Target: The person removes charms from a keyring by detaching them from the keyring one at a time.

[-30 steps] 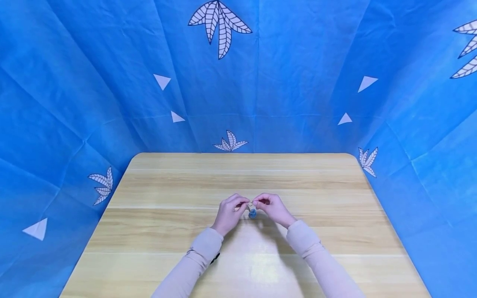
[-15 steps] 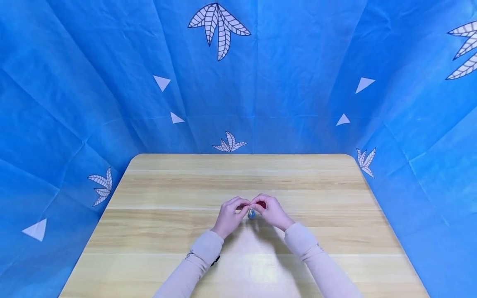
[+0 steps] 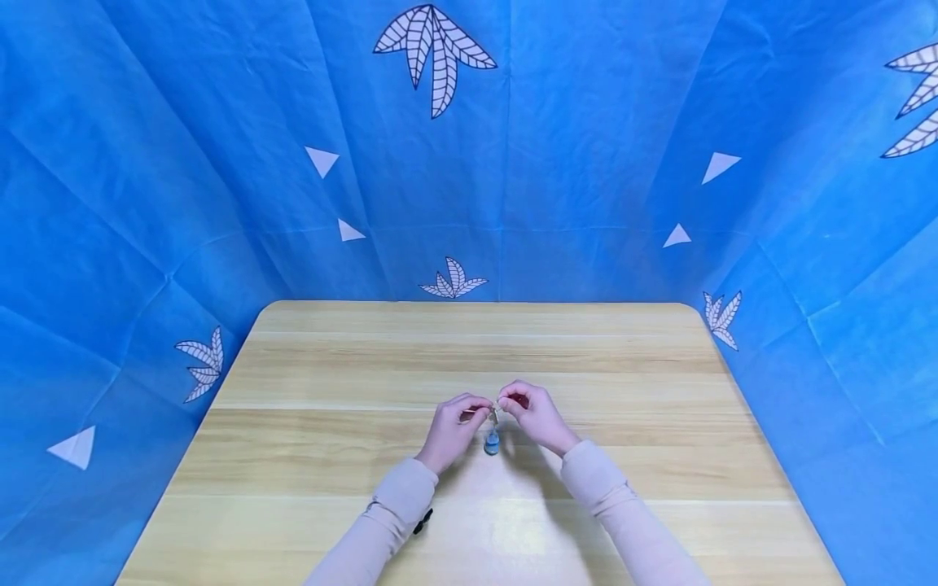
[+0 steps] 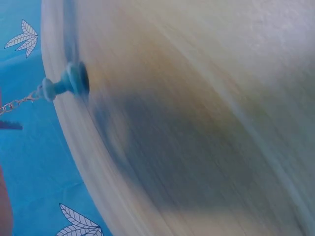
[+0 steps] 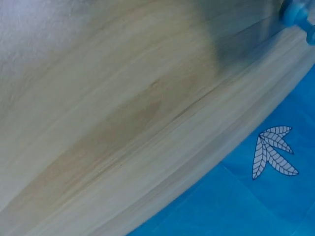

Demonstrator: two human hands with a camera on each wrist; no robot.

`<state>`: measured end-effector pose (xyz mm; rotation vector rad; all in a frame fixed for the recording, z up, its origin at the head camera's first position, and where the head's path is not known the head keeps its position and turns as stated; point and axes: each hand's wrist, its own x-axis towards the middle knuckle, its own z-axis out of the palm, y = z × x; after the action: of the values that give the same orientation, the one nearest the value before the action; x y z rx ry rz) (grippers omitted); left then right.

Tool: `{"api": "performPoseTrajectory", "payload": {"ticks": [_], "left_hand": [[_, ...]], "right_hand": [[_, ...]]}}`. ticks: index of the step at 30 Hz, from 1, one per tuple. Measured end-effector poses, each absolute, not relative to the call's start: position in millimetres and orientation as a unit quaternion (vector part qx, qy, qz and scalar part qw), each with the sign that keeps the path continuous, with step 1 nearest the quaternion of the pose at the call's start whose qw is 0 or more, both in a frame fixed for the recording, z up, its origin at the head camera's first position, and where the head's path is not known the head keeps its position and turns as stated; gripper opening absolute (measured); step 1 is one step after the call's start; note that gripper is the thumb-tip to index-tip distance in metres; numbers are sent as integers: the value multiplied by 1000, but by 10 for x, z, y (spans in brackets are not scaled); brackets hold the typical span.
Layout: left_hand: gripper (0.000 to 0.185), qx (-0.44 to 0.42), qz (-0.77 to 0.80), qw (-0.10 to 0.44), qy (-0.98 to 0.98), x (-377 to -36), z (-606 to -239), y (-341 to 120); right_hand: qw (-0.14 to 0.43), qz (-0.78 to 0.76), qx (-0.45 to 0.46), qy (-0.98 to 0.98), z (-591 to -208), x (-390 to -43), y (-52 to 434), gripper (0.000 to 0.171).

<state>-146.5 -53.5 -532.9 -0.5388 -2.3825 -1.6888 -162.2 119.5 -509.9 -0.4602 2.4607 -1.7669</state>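
While both hands' grips (image 3: 456, 424) (image 3: 536, 413) pinch the chain (image 3: 494, 415), the blue pendant (image 3: 492, 443) now hangs lower, near the desk (image 3: 330, 456).

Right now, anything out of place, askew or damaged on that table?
Nothing stands out. Both hands, left hand and right hand, pinch a thin chain with a small blue pendant hanging from it, down by the wooden table. No spill or damage visible; the wrist views are blurred.
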Motion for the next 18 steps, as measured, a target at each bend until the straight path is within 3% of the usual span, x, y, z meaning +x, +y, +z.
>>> {"api": "performPoseTrajectory", "payload": {"ticks": [11, 18], "left_hand": [[12, -180, -592, 35, -785, -1337, -5035, -499], [12, -175, -596, 23, -783, -1310, -4961, -479]], "right_hand": [[56, -597, -139, 788, -5109, -1629, 1187, 9], [38, -611, -149, 776, -5127, -1629, 1177, 9]]}}
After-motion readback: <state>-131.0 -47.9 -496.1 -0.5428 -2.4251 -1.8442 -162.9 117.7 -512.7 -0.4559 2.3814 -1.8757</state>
